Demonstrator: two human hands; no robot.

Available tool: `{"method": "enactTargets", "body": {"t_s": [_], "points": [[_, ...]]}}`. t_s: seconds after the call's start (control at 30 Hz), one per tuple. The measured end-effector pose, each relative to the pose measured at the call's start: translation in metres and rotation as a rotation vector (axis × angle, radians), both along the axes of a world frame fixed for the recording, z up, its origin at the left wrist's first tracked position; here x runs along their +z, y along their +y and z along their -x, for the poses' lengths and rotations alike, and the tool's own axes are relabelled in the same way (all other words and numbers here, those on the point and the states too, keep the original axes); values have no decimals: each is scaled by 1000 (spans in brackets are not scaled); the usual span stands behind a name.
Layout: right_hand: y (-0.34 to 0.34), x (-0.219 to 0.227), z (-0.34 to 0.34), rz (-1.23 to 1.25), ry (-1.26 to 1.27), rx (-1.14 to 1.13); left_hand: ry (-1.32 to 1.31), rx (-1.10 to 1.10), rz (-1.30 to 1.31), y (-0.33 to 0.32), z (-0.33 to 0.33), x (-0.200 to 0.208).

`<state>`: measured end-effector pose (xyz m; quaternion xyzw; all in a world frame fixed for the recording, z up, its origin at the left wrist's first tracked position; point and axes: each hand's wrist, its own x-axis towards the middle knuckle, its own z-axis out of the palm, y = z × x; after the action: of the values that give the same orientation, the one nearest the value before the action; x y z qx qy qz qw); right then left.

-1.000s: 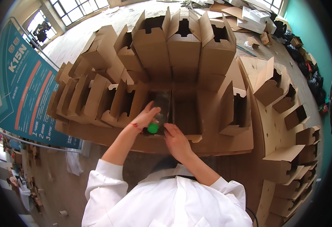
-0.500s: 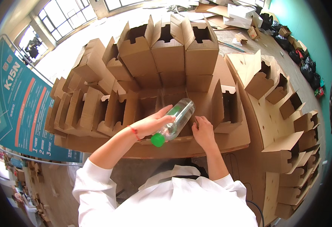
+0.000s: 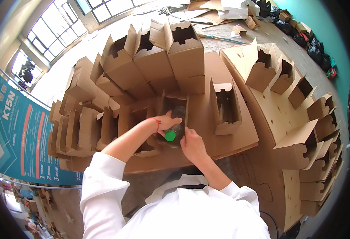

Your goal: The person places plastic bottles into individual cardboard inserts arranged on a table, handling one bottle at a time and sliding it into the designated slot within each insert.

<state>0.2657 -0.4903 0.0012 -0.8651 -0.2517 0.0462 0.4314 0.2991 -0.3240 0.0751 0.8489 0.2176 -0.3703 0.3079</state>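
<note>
My left hand [image 3: 169, 121] is closed around a clear plastic bottle [image 3: 178, 115] with a green cap [image 3: 170, 136]. The bottle lies tilted inside an open-topped brown cardboard box [image 3: 187, 109], its capped end toward me. At the near right corner of that box, the fingers of my right hand [image 3: 194, 144] pinch the edge of its side wall. Dark shade hides the far end of the bottle and the box floor. To the right stands another open carton [image 3: 227, 128] with something clear inside that I cannot make out.
Several open cartons [image 3: 155, 65] stand in a raised row behind, with more to the left. A brown cardboard sheet [image 3: 212, 71] lies under them. On the right, a wooden board [image 3: 258, 99] carries further cartons. A teal banner [image 3: 19, 135] stands at the left.
The bottle has gone from above the box down into it, still in my left hand. My right hand has moved onto the box edge. The whole view has shifted somewhat.
</note>
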Motion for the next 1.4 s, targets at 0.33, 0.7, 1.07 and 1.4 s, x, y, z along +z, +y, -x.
{"method": "enactTargets", "body": {"t_s": [0.33,0.7,1.07,1.4], "points": [[-1,-7,1,-55,-18,39,-32,-76,-110,6,-5,-164],[4,-16,-1,-116,-103,56,-62,-243,-483,-2,-1,-146],[-12,-13,-36,3,-226,-163,-828,-358,-416,-36,17,-96],[-48,5,-69,83,-234,-381,-1355,29,160,-75,36,-31]]}}
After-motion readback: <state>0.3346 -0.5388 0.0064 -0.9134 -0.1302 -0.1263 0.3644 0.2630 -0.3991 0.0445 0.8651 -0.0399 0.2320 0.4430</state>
